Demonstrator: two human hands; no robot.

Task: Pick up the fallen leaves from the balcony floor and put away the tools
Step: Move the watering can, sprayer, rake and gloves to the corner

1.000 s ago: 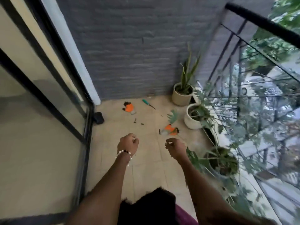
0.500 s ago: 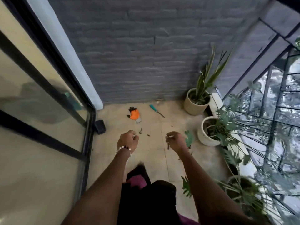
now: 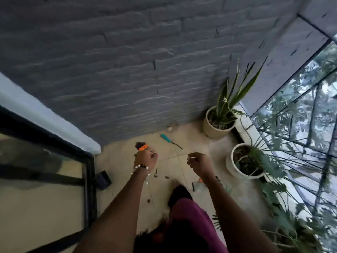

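While both arms reach out over the tiled balcony floor (image 3: pixel 175 161) in the head view, the left hand (image 3: pixel 145 159) is curled into a loose fist with nothing visible in it, a beaded bracelet (image 3: pixel 140 168) round its wrist. The right hand (image 3: pixel 199 162) has its fingers curled too, thumb and forefinger close together; whether they pinch anything is too blurred to tell. Just beyond the left knuckles lies an orange and black glove (image 3: pixel 140 146), partly hidden by the hand. Farther out, between the two hands, a teal-handled tool (image 3: pixel 170 141) lies on the tiles near the grey brick wall (image 3: pixel 127 70). Small dark leaf scraps (image 3: pixel 156 174) lie below the left wrist. To the right of the right hand stand a white pot (image 3: pixel 235 166) and, farther away, a beige pot (image 3: pixel 212 127).
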